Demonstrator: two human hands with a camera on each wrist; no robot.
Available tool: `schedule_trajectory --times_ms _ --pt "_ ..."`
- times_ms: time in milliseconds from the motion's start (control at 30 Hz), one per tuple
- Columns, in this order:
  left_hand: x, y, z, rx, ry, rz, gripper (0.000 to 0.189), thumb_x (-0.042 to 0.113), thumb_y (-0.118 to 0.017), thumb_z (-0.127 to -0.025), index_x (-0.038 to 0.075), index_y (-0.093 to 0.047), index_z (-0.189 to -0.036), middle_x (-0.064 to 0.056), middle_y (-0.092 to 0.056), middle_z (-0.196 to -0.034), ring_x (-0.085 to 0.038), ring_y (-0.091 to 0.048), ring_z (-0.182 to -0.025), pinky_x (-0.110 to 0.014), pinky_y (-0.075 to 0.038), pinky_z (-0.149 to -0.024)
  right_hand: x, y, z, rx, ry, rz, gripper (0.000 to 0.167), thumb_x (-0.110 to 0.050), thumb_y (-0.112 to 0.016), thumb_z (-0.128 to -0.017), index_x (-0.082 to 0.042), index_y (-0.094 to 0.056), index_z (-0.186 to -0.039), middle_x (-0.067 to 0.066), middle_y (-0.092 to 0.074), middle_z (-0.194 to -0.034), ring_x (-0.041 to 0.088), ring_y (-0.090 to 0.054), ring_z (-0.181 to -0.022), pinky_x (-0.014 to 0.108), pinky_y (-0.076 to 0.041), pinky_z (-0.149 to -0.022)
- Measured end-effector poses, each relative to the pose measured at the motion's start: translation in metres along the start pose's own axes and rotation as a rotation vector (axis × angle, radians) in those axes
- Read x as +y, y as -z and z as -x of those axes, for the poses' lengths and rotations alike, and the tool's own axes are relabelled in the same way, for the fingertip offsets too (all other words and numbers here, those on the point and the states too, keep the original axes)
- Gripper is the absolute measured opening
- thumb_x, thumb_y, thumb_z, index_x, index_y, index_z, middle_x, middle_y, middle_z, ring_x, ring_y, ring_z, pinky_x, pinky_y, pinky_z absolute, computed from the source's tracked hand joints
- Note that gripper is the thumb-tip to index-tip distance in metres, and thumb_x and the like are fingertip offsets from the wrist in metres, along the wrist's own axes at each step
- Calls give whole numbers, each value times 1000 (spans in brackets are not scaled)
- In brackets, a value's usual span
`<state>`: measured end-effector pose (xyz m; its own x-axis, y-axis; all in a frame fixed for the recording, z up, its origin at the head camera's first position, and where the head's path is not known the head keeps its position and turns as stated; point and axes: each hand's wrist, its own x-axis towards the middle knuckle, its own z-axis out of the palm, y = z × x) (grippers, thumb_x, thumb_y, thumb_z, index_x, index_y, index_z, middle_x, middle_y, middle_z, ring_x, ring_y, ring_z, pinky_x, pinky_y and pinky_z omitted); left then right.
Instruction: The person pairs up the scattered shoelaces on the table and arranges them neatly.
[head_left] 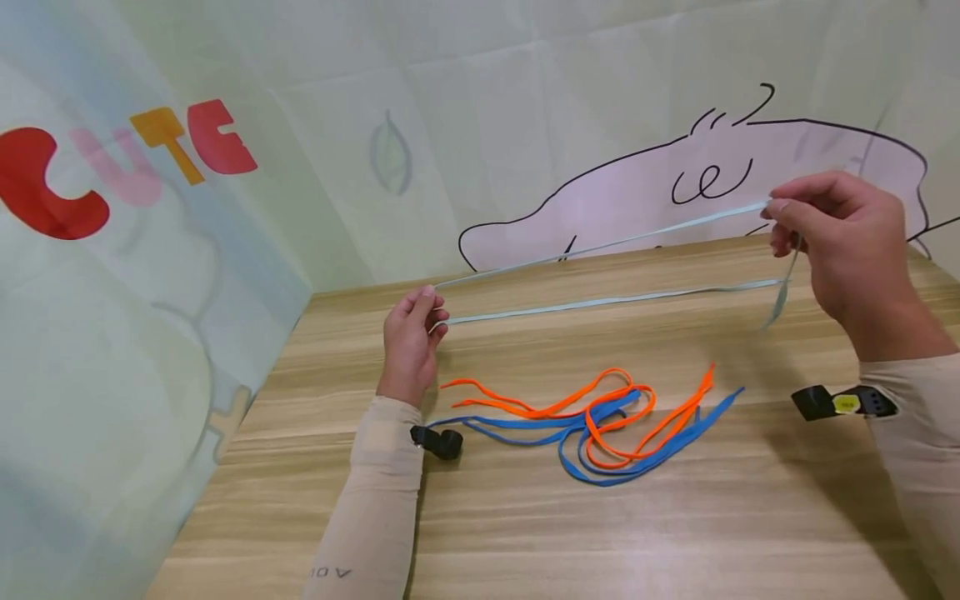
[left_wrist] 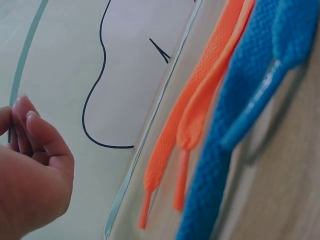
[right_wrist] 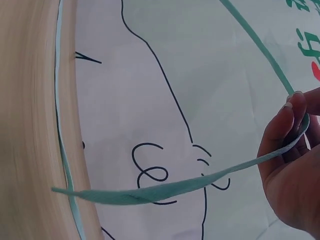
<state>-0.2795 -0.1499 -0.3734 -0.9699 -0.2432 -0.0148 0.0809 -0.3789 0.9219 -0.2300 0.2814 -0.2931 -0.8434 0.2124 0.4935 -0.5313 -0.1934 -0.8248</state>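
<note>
A pale teal shoelace (head_left: 652,232) is stretched between my two hands above the back of the table. My left hand (head_left: 411,337) pinches it at the left, thumb against fingertips. At the other side my right hand (head_left: 855,242) pinches it higher up, and a loose tail (right_wrist: 150,194) hangs down from those fingers. A second pale teal strand (head_left: 600,304) runs along the tabletop below the raised one. Nearer to me lie orange shoelaces (head_left: 555,410) and blue shoelaces (head_left: 637,471), looped over each other. Their plastic tips show close up in the left wrist view.
The wood-grain table (head_left: 525,533) meets a pale printed curtain (head_left: 465,125) at its back and left edges. Coloured letters and a line drawing are printed on the curtain. Each sleeved wrist wears a small black camera (head_left: 442,443).
</note>
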Motion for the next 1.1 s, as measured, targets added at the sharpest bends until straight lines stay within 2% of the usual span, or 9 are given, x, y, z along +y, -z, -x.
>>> schedule_trajectory --times_ms 300,567,767,867,967,1033,1100 --pt "0 3 -2 12 4 -11 12 20 -65 -100 9 -63 -96 1 -62 -85 -11 -59 -71 -21 -46 -62 8 15 -7 55 -49 34 13 2 -72 -90 8 -68 -100 10 -65 -85 19 -55 -63 19 -52 -56" --pt "0 7 -5 23 16 -22 13 21 -65 -100 12 -64 -91 1 -62 -85 -11 -59 -72 -21 -46 -62 15 25 -10 106 -111 76 10 -2 -73 -90 3 -70 -99 7 -66 -85 17 -55 -62 18 -51 -55" --pt "1 9 -5 23 15 -9 13 20 -65 -100 9 -64 -93 1 -61 -85 -12 -59 -72 -21 -46 -63 19 31 -13 146 -104 72 11 -1 -73 -90 4 -70 -98 7 -67 -84 16 -56 -60 18 -51 -54" --pt "1 10 -5 32 21 -9 12 20 -65 -100 9 -63 -96 1 -61 -84 -11 -59 -72 -21 -46 -63 22 35 -12 161 -108 121 10 -2 -72 -91 3 -69 -99 6 -66 -86 15 -56 -61 16 -51 -54" --pt "0 11 -6 42 26 -11 20 20 -64 -101 2 -61 -107 2 -61 -85 -11 -59 -72 -21 -46 -63 25 39 -12 172 -118 165 9 -4 -72 -92 1 -69 -99 5 -64 -87 14 -56 -61 16 -51 -55" --pt "0 13 -6 49 30 -12 25 20 -63 -101 -2 -59 -113 2 -62 -85 -11 -59 -72 -20 -46 -63 27 42 -12 182 -127 158 9 -4 -72 -91 1 -70 -98 4 -64 -86 13 -57 -60 16 -51 -54" --pt "0 14 -7 56 33 -15 25 21 -63 -101 -1 -59 -113 1 -63 -86 -11 -60 -72 -21 -47 -63 29 44 -13 191 -136 136 8 -3 -73 -90 0 -70 -96 4 -65 -85 13 -57 -59 16 -52 -54"
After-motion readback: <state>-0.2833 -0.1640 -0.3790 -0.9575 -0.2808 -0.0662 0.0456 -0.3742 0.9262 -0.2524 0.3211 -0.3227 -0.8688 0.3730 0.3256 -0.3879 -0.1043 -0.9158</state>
